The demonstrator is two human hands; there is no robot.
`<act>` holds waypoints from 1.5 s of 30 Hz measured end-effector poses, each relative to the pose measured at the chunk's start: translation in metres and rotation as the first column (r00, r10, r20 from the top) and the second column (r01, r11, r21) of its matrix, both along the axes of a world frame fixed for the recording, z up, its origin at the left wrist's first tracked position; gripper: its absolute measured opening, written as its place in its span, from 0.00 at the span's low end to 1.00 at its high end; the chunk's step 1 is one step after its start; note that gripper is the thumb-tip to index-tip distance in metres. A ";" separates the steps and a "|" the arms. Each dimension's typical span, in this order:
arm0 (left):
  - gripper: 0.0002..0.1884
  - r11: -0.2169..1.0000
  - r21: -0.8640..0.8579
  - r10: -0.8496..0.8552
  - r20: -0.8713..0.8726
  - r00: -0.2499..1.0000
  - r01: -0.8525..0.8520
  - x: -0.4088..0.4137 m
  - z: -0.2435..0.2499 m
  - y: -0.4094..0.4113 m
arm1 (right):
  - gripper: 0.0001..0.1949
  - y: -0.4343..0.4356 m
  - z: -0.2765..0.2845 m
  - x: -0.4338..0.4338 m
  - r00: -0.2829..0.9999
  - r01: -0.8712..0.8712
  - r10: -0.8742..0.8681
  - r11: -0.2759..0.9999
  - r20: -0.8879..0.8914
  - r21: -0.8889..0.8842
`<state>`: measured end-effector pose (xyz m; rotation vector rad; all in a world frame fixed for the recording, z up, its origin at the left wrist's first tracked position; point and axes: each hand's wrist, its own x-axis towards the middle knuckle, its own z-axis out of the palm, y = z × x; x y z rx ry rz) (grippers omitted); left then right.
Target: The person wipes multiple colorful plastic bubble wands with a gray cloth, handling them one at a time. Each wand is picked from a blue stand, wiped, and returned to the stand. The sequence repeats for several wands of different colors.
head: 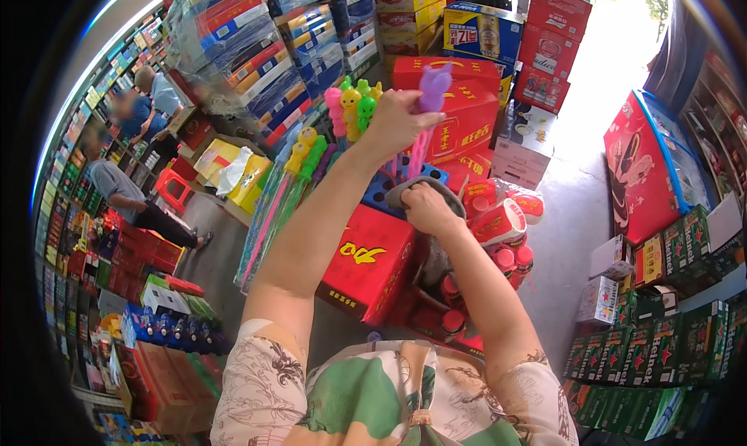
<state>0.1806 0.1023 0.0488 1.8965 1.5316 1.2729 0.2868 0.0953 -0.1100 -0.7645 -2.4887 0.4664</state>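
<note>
My left hand (398, 122) grips a toy bubble wand near its purple animal-shaped top (436, 90). Its pink tube (418, 154) points down towards a blue holder with round holes (376, 190). In my right hand (429, 208) is a grey cloth (452, 202), bunched beside the lower part of the tube. Several more wands with yellow, green and pink figure tops (351, 108) stand behind my left forearm. Others, in clear tubes (274, 212), lean at the left of a red carton (370, 262) with yellow writing, which sits below the holder.
Red drink cartons (461, 119) are stacked just beyond my hands. Red-capped bottles (505, 259) and a red-and-white paper roll or cup (499, 221) sit at the right. A chest freezer (642, 166) and green beer cartons (648, 352) stand further right. Several people (119, 180) are at the left.
</note>
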 end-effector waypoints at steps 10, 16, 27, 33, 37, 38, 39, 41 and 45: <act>0.09 0.868 0.465 -0.374 0.380 0.846 0.174 -0.056 0.128 -0.120 | 0.09 0.001 -0.002 0.005 0.989 0.007 -0.004 1.000 -0.148 0.019; 0.13 0.908 0.397 -0.387 0.678 0.625 0.132 -0.058 0.077 -0.164 | 0.14 0.001 -0.019 0.008 0.956 0.026 -0.026 1.000 -0.291 -0.004; 0.10 0.938 0.339 -0.319 0.780 0.538 0.064 -0.026 0.006 -0.176 | 0.15 -0.103 0.112 0.065 0.329 -0.752 -0.367 0.456 -0.870 -0.476; 0.13 0.948 0.316 -0.273 0.766 0.582 0.030 0.006 0.010 -0.148 | 0.14 -0.128 0.096 0.023 0.669 -0.234 -0.031 0.940 -0.743 -0.250; 0.14 0.895 0.435 -0.421 0.746 0.516 0.101 -0.021 0.027 -0.146 | 0.21 -0.137 0.058 0.051 0.807 -0.308 0.051 0.887 -0.589 -0.345; 0.15 0.894 0.443 -0.413 0.772 0.483 0.057 -0.028 0.032 -0.146 | 0.24 -0.145 0.055 0.058 0.769 -0.359 0.095 0.882 -0.632 -0.305; 0.16 0.898 0.436 -0.407 0.765 0.499 0.063 -0.028 0.031 -0.144 | 0.22 -0.151 0.037 0.063 0.726 -0.374 0.029 0.855 -0.688 -0.360; 0.16 0.912 0.405 -0.372 0.757 0.538 0.062 -0.025 0.025 -0.143 | 0.22 -0.157 0.026 0.068 0.664 -0.444 -0.071 0.763 -0.744 -0.469; 0.16 0.953 0.220 -0.299 0.790 0.535 0.209 0.012 -0.010 -0.155 | 0.22 -0.157 0.023 0.077 0.667 -0.536 -0.211 0.530 -0.715 -0.657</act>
